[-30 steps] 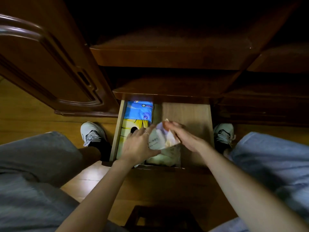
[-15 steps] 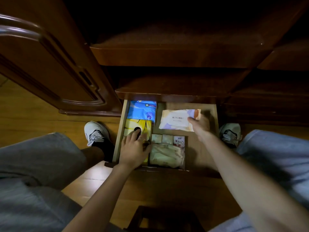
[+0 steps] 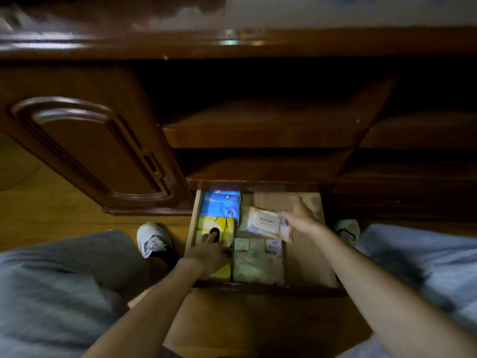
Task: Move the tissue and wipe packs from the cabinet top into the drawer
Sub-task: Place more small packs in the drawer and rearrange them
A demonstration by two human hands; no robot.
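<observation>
Pinched the wipe pack by its right end in the right hand, thumb and fingers closed on the crimped edge. Held it low over the rear middle of the drawer, just behind a row of small packets and beside the blue tissue pack. Could not tell whether it hung clear or already touched what lay beneath.

Judged it soft and fairly light: a film pouch that would sag from an end grip, with a stiffer flip lid in the middle of its face. Slippery wrapper, probably (glossy under the dim light), so better taken across the body with a broad grasp than by the seam. Nothing fragile; could be dropped flat without harm.

Laid the left hand loosely open on the yellow tissue pack at the drawer's left side, index finger stretched toward its dark oval opening, nothing gripped. Judged that pack squashy too, apt to give under a press.

Saw little of the rest. Lost the drawer's back edge under the dark shelf lip above it. Could not read the printing on any pack. Made out the pale packs at the front only as a creased, greenish mass, count uncertain. Found the cabinet top smeared by motion blur, with only a faint glint on its edge, so could not say whether any packs remained up there. Lost the right fingertips in blur against the wrapper.
</observation>
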